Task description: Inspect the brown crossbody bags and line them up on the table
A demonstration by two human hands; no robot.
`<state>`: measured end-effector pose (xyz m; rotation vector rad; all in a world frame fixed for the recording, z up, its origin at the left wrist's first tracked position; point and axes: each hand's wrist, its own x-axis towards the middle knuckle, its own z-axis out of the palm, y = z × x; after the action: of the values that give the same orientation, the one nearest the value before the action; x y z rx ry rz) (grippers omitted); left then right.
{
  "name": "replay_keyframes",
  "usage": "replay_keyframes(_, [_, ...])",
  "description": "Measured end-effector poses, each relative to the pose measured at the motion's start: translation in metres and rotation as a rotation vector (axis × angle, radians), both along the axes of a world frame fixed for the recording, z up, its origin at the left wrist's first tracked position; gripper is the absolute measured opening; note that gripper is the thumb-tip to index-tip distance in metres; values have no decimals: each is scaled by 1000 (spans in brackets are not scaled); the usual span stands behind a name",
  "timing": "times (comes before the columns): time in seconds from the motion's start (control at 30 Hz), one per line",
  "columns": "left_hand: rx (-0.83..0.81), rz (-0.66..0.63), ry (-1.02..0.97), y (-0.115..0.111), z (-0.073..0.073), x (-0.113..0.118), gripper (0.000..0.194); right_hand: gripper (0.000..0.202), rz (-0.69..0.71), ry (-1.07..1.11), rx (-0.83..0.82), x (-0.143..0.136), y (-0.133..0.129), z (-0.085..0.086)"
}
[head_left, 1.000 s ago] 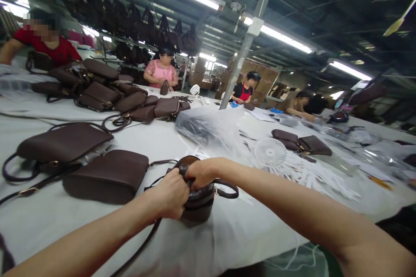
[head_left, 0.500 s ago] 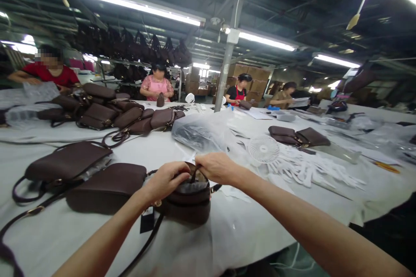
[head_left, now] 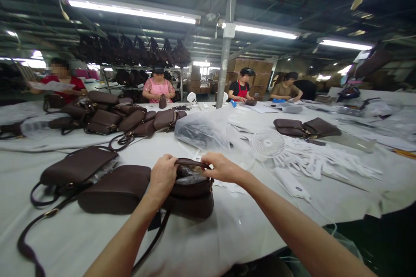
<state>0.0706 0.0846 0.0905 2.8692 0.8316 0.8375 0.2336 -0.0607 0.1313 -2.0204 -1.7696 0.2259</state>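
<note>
Directly before me a dark brown handbag [head_left: 191,201] stands upright on the white-covered table, its top unfastened. Clear plastic shows inside its mouth. My left hand [head_left: 164,175] is closed on the left side of the bag's rim and top edge. On the opposite side, my right hand [head_left: 224,167] pinches the other end of that edge, fingers curled round it. A dark strap trails from the bag toward the table's near side. Just left of it lies another brown handbag [head_left: 115,190], and beyond that one a further brown bag [head_left: 78,166] with its strap.
A heap of brown bags [head_left: 104,119] lies at the back left. Behind my hands is a clear plastic bag [head_left: 203,130]. To the right are a white fan [head_left: 268,143], white strips [head_left: 308,158] and two brown bags [head_left: 289,127]. Several co-workers sit across the table, near a metal post [head_left: 224,65].
My hands have moved apart, from the bag's middle to the two sides of its opening, and its rim is now drawn up between them. The view has shifted slightly.
</note>
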Motion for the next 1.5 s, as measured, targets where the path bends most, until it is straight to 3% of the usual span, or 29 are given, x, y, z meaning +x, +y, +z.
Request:
replay_keyframes(0.2, [-83, 21, 25, 12, 2, 4, 24, 39, -8, 502, 17, 8, -22, -34])
replay_keyframes(0.3, [-116, -43, -48, 9, 6, 2, 18, 35, -50, 637, 74, 2, -30, -51])
replay_keyframes(0.4, [4, -42, -242, -14, 7, -10, 20, 25, -78, 672, 177, -13, -40, -62])
replay_keyframes(0.47, [90, -108, -350, -40, 3, -21, 16, 21, -87, 712, 253, -25, -47, -69])
replay_keyframes(0.6, [30, -421, -219, -84, -10, -34, 15, 23, -89, 943, 424, -47, -56, -86])
replay_keyframes(0.73, [-68, -467, -102, -97, -16, -32, 14, 28, -130, 1099, 549, -63, -63, -102])
replay_keyframes(0.97, [56, -440, 176, -99, -7, -29, 18, 28, -199, 1166, 645, -80, -66, -98])
replay_keyframes(1.23, [220, -493, -18, -102, -33, -32, 19, 36, -155, 1158, 620, -84, -73, -97])
replay_keyframes(1.5, [299, -521, -104, -101, -39, -38, 16, 64, -176, 1198, 591, -82, -76, -108])
